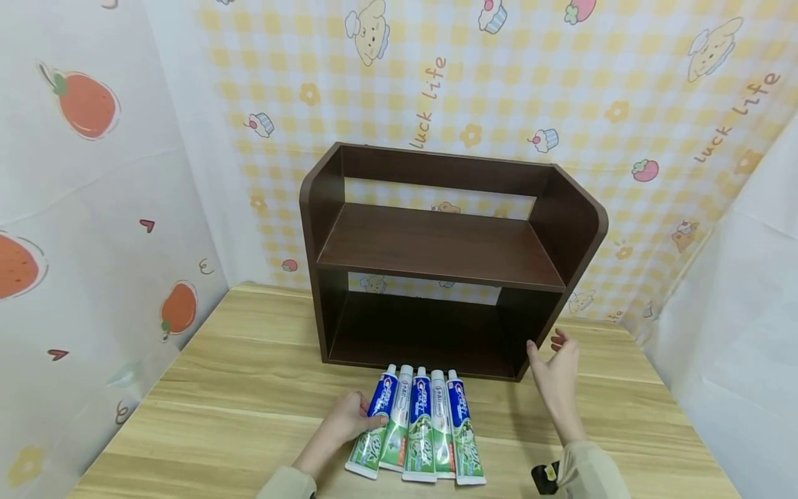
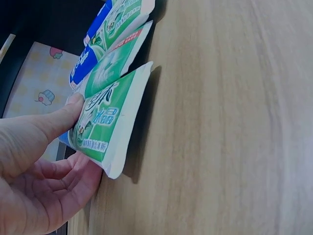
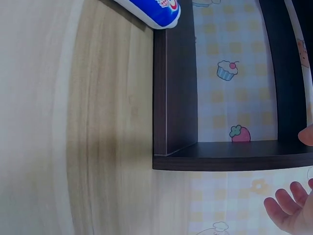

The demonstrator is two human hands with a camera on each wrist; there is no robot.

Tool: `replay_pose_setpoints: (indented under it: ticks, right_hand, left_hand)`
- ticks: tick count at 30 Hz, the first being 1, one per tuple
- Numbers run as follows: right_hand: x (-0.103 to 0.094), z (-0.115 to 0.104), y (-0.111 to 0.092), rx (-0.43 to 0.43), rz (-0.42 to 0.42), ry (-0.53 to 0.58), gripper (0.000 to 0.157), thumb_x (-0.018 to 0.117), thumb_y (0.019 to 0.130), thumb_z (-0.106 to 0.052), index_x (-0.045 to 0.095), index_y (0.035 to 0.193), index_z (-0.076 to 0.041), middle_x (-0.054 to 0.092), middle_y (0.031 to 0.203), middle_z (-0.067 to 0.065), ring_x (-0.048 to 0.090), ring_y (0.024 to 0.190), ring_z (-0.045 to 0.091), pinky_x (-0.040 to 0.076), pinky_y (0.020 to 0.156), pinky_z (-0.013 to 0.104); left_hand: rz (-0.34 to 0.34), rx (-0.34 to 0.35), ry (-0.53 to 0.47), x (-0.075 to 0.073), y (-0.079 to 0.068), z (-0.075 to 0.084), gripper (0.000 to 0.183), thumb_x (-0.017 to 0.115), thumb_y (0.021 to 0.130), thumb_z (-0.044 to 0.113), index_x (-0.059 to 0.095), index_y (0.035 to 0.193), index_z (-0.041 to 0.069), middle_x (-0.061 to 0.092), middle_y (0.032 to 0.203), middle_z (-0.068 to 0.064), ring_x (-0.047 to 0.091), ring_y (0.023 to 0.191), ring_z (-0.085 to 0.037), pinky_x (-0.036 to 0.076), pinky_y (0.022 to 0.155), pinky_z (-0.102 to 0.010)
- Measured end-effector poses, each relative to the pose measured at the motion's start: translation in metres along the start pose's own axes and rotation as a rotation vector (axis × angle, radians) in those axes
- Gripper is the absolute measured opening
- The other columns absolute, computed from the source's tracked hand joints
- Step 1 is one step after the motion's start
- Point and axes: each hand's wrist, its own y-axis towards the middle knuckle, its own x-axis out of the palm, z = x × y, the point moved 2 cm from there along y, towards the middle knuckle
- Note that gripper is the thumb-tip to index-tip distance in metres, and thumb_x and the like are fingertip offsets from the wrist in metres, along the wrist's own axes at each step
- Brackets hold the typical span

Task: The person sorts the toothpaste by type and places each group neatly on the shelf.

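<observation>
Several toothpaste tubes point(image 1: 420, 430) lie fanned side by side on the table, caps toward the shelf, blue-and-green ones alternating with white-and-green ones. My left hand point(image 1: 350, 417) pinches the leftmost toothpaste tube point(image 2: 105, 120), thumb on top and fingers along its outer side and edge. Beside the lower right side panel of a dark brown two-tier shelf point(image 1: 442, 242) is my right hand point(image 1: 557, 374). Its thumb and loosely bent fingers stand on either side of that panel and hold nothing; whether they touch it I cannot tell. In the right wrist view, one tube's blue end point(image 3: 159, 10) shows near the shelf's base.
The wood-grain table point(image 1: 249, 388) extends on both sides of the shelf. Behind it hangs a yellow checked cloth point(image 1: 268, 69), with white cloth point(image 1: 100, 194) on the left. A small black object point(image 1: 546, 478) shows by the right sleeve.
</observation>
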Motion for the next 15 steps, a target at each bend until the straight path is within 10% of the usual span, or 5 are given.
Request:
replay_pose_setpoints:
  ticks: [15]
  right_hand:
    - [0.006,0.000,0.012,0.100,-0.067,0.010,0.056,0.058,0.086,-0.015,0.032,0.130,0.010,0.041,0.119,0.029,0.044,0.106,0.041,0.039,0.088,0.047]
  left_hand:
    - [-0.023,-0.035,0.016,0.000,-0.001,0.000,0.035,0.076,0.072,0.025,0.056,0.078,-0.003,0.055,0.070,-0.007,0.051,0.063,-0.016,0.046,0.055,-0.026]
